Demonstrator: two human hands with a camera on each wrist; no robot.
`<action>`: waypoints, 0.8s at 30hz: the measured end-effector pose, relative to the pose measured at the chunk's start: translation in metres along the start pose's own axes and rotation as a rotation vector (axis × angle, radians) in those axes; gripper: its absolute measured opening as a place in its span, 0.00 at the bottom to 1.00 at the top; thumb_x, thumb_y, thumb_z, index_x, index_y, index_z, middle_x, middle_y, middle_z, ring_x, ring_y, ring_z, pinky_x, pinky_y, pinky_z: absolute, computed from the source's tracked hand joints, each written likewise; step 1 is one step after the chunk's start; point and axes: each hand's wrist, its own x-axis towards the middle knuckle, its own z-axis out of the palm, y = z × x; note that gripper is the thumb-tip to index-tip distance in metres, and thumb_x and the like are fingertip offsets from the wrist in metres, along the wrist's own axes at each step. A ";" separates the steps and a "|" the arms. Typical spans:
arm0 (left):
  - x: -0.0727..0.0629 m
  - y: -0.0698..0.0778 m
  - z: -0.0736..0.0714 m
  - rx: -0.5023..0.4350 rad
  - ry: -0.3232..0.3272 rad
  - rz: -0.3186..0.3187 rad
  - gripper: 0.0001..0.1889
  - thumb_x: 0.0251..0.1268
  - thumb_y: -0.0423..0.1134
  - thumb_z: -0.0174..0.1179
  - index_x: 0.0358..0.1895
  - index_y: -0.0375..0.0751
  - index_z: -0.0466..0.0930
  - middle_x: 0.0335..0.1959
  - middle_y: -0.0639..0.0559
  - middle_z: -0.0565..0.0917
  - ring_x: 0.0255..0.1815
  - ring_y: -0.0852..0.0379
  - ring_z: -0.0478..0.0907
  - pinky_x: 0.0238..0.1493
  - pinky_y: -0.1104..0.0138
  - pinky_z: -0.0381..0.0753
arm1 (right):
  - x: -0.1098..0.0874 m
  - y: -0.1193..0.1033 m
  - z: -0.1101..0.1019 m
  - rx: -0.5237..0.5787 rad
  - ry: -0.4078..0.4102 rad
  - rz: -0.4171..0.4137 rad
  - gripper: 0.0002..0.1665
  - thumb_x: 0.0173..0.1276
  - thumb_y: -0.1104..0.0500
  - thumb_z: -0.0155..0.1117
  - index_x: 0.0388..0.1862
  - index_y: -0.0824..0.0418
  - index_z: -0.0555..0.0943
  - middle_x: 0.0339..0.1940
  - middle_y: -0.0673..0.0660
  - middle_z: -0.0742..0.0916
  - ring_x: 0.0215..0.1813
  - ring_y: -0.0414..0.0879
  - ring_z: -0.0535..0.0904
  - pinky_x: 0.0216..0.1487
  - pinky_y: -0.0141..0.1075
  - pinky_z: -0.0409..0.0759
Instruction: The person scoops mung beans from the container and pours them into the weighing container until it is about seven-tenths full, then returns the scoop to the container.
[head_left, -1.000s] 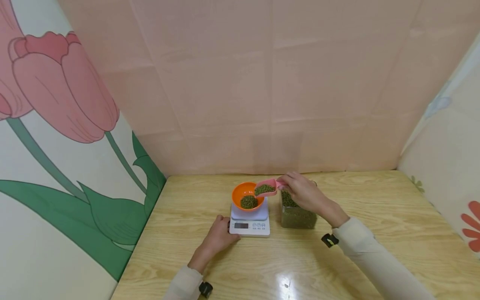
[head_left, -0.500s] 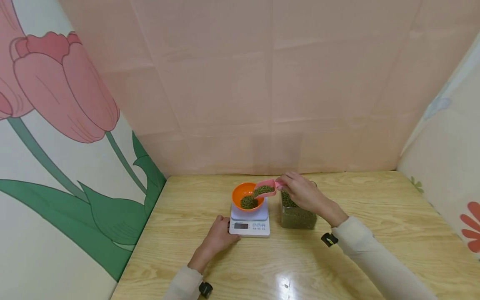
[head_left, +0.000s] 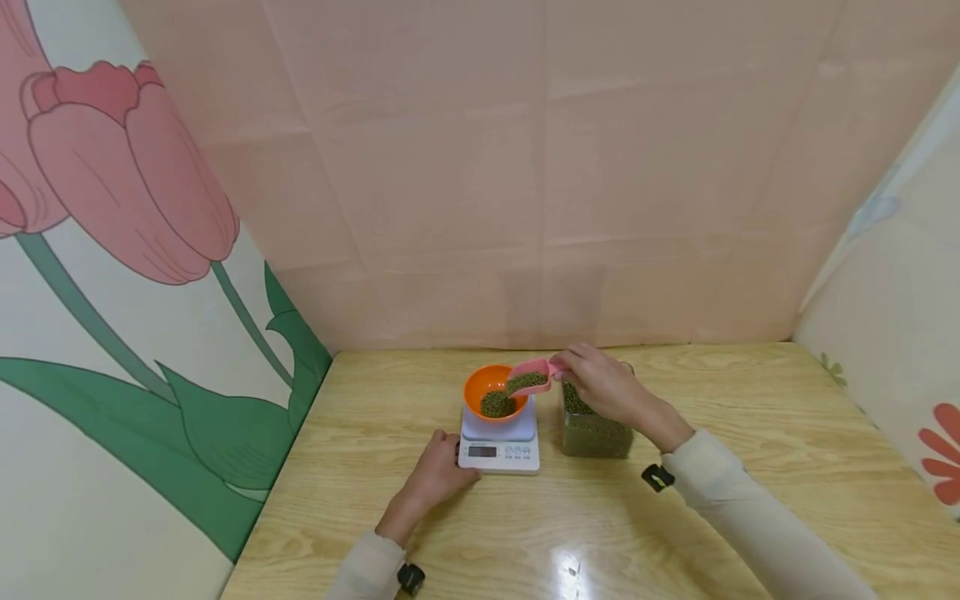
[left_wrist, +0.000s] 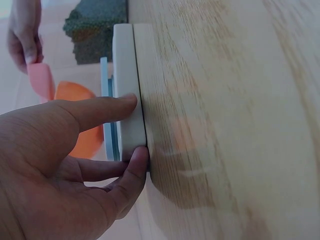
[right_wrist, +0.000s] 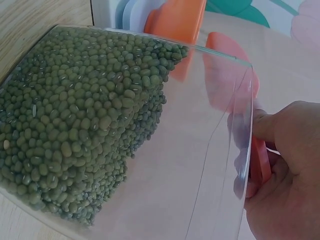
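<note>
My right hand (head_left: 603, 382) grips the handle of a pink scoop (head_left: 536, 366) loaded with mung beans. The scoop's lip overlaps the right rim of an orange bowl (head_left: 476, 388), tilted slightly down toward it. A small heap of mung beans (head_left: 497, 405) lies inside the bowl. Under the bowl is a white kitchen scale (head_left: 527, 465) with a small display. My left hand (head_left: 435, 471) holds the scale's front left corner. In the left wrist view its thumb (left_wrist: 120, 106) lies on the scale's side while other fingers bend round the corner.
A clear container (head_left: 597, 443) of mung beans (right_wrist: 85, 110) stands right of the scale, below my right wrist. The wooden table (head_left: 375, 400) meets a pink-covered wall (head_left: 450, 208) behind. Flower-painted panels flank both sides.
The scoop has tipped slightly toward the bowl, and its beans have slid nearer its lip. My left hand, the scale and the container have stayed put.
</note>
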 end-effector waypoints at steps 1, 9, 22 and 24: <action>0.000 0.000 0.000 0.000 0.000 0.000 0.29 0.61 0.36 0.78 0.64 0.29 0.81 0.50 0.45 0.79 0.47 0.53 0.71 0.51 0.59 0.78 | 0.000 0.000 0.000 -0.002 0.000 -0.002 0.13 0.77 0.62 0.67 0.56 0.66 0.85 0.52 0.60 0.88 0.57 0.56 0.84 0.59 0.51 0.85; -0.001 0.000 -0.001 -0.004 -0.011 -0.007 0.29 0.62 0.37 0.78 0.64 0.30 0.81 0.49 0.45 0.78 0.46 0.53 0.70 0.50 0.59 0.77 | 0.002 -0.002 -0.001 0.000 -0.004 -0.001 0.12 0.78 0.62 0.67 0.55 0.66 0.86 0.51 0.60 0.89 0.57 0.56 0.84 0.58 0.50 0.85; -0.002 0.001 -0.002 -0.008 -0.007 0.010 0.28 0.62 0.36 0.77 0.64 0.32 0.82 0.48 0.46 0.80 0.48 0.53 0.69 0.50 0.59 0.77 | 0.004 -0.003 0.004 -0.036 -0.002 -0.020 0.14 0.76 0.61 0.69 0.55 0.67 0.86 0.52 0.61 0.88 0.55 0.54 0.85 0.55 0.49 0.86; -0.002 0.001 -0.002 -0.010 -0.007 0.011 0.28 0.62 0.36 0.77 0.64 0.32 0.82 0.48 0.46 0.79 0.47 0.53 0.69 0.50 0.60 0.77 | 0.005 -0.003 0.005 -0.044 -0.001 -0.029 0.14 0.76 0.61 0.69 0.55 0.66 0.86 0.52 0.60 0.88 0.54 0.54 0.84 0.54 0.48 0.86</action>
